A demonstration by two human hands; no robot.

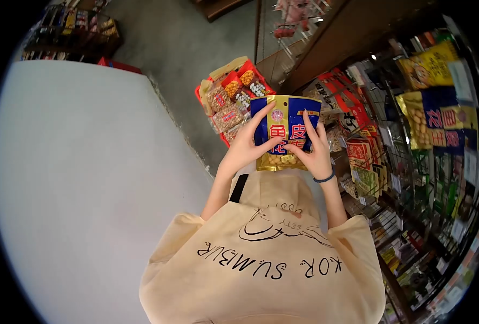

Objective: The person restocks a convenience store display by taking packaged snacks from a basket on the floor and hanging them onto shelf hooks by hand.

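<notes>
Floor: smooth grey (174,51), faintly mottled. Left: broad, plain pale surface (88,178); wall or counter, cannot tell. Upper left: dark display unit (80,35), stocked. Top centre: edge of brown furniture (223,7). Upper right: long brown panel (352,40), slanting. Right: wire shelving (393,197) with price tags, densely stocked. Light: soft on the pale surface, dimmer among the shelves.

I log, from my remote view: bag (288,130), smooth glossy plastic; shirt (261,291), matt creased cloth; panel (83,162), smooth, matt; floor (164,32), dull, concrete-like; hanging packet (445,121), shiny plastic; board (352,40), wood-like, matt.
</notes>
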